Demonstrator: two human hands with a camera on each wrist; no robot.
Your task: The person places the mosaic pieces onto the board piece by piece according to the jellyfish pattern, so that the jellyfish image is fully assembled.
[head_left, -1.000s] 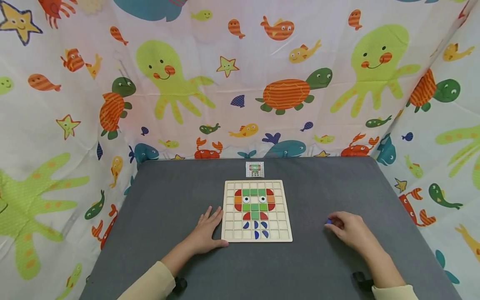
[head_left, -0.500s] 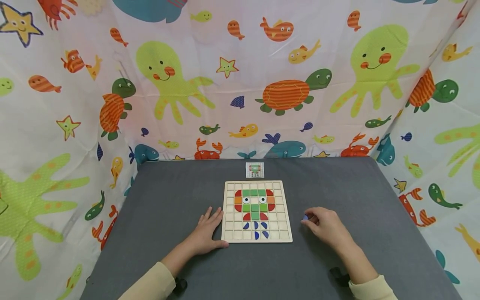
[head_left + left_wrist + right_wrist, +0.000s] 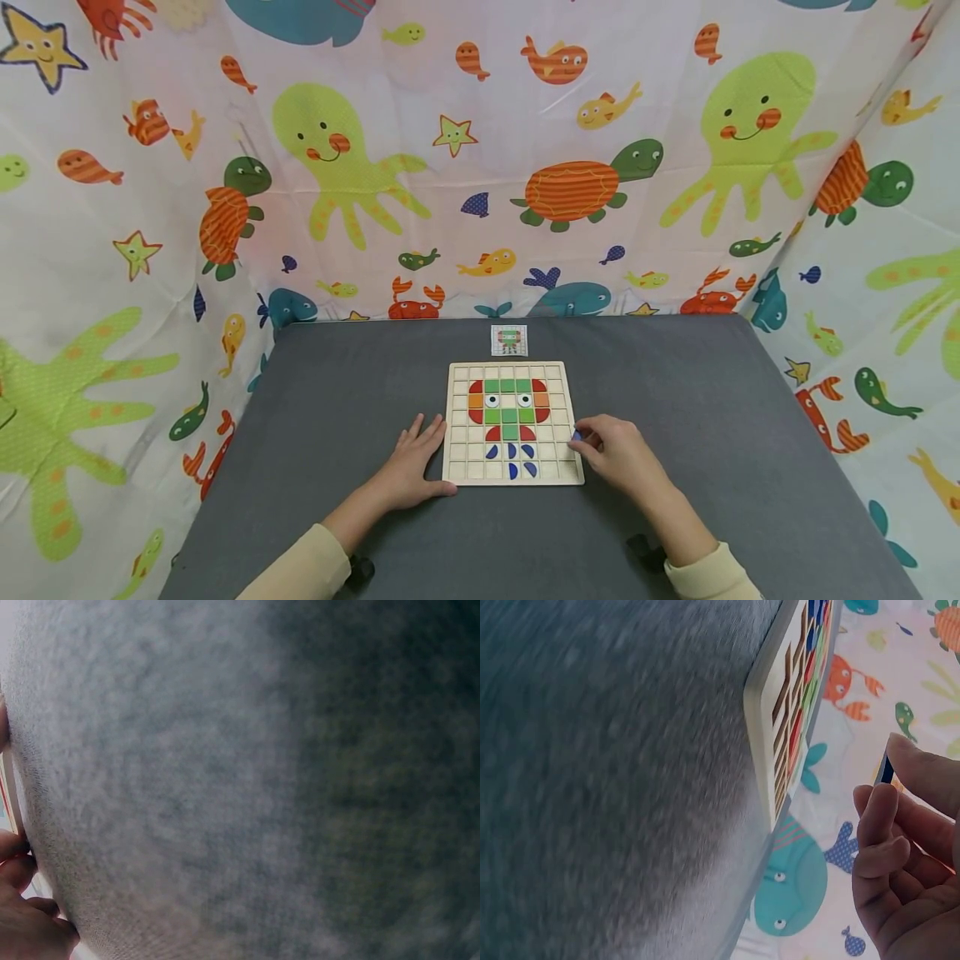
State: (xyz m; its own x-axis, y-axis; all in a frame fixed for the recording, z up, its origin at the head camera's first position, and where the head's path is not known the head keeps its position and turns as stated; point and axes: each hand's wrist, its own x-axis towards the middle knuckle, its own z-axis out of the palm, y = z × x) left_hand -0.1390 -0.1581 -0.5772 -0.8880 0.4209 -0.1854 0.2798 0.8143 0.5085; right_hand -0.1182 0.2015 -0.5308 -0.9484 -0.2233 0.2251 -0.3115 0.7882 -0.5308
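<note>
A square wooden grid board [image 3: 555,454] lies on the dark grey table, its cells partly filled with red, orange, green and eye-printed pieces. Below them on the board sit several blue rounded pieces [image 3: 512,451]. My left hand [image 3: 408,467] rests at the board's left edge with fingers spread, touching the rim. My right hand [image 3: 618,454] is at the board's right edge and pinches a small blue piece [image 3: 886,766] between thumb and fingers. In the left wrist view, only parts of the left fingers [image 3: 19,870] show at the side.
A small picture card [image 3: 509,340] with a coloured grid figure lies behind the board. The grey tabletop [image 3: 360,375] stretches to both sides. A curtain [image 3: 480,242] printed with sea animals hangs behind and beside the table.
My right hand has moved left across the table to the board's right edge, carrying the blue piece. The left hand and the board have stayed put.
</note>
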